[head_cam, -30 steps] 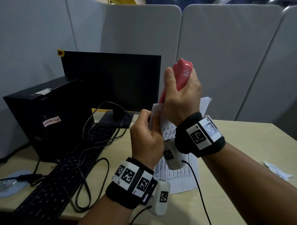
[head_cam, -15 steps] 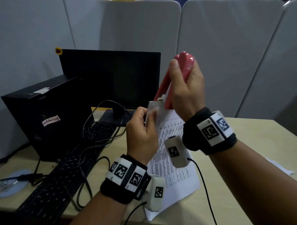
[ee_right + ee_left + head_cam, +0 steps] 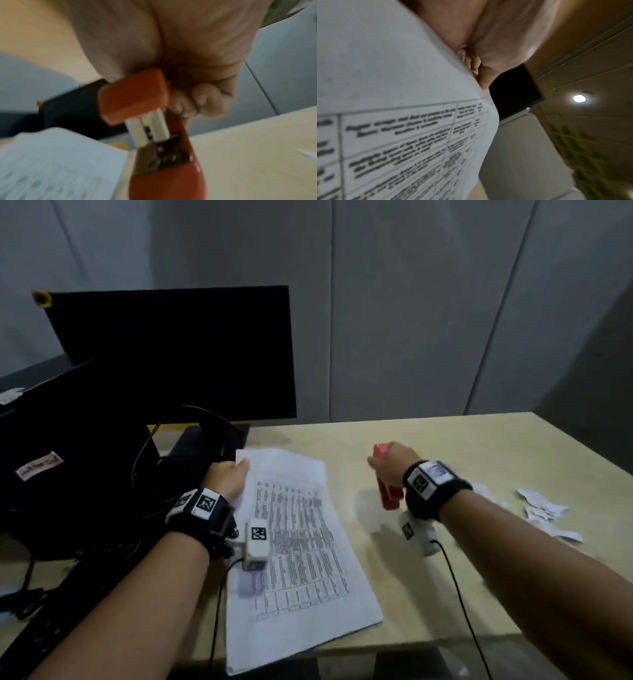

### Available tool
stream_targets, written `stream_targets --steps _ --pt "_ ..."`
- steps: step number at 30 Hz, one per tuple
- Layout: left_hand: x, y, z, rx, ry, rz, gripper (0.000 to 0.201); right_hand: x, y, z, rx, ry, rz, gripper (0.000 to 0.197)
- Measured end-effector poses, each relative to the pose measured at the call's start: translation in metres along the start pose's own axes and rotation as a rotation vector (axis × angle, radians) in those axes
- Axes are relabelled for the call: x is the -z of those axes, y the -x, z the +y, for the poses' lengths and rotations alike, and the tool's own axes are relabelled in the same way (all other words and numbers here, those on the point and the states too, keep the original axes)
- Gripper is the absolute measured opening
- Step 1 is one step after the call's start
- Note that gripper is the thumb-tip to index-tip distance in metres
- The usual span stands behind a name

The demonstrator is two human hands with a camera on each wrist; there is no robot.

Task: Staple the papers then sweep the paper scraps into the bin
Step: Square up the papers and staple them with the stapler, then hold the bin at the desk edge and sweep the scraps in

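While the left hand [image 3: 228, 476] grips them, printed white papers [image 3: 298, 542], table-gridded

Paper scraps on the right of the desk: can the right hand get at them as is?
Probably not yet. The right hand grips the red stapler, so it isn't free to sweep. The paper scraps lie just beyond that forearm on bare desk, nothing blocking them.
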State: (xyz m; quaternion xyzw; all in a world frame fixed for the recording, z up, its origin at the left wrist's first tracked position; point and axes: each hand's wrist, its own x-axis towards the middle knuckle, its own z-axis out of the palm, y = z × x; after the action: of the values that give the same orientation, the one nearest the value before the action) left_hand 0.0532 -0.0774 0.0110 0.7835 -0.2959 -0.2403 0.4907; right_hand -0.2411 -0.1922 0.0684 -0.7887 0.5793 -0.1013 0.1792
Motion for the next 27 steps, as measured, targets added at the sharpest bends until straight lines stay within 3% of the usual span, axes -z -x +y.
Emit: stream_targets --steps 3,6,11,20,24,27 --pt "-0.012 -0.042 -0.033 0.076 -0.188 -0.002 0.067 -0.039 -0.005 0.011 -0.065 0.095 -0.167 0.045" --pt "-0.020 -0.006 0.004 0.055 -0.356 -0.067 0.056 -0.060 -0.024 0.017 -0.042 0.104 -0.236 0.044" --pt "-0.035 -0.014 0.009 0.086 -0.514 -0.063 0.051 -0.073 -0.042 0.027 -0.013 0.147 -0.225 0.025" --pt "-0.038 -0.053 -0.029 0.204 -0.548 -0.059 0.057 -0.080 -0.039 0.031 -0.009 0.017 -0.173 0.018" --pt "-0.045 -0.034 -0.013 0.211 -0.496 -0.072 0.042 -0.058 -0.025 0.029 -0.104 -0.160 -0.071 0.062" --pt "-0.041 -0.078 -0.058 0.163 -0.475 -0.043 0.065 -0.025 0.007 0.046 -0.070 -0.252 0.069 0.062"
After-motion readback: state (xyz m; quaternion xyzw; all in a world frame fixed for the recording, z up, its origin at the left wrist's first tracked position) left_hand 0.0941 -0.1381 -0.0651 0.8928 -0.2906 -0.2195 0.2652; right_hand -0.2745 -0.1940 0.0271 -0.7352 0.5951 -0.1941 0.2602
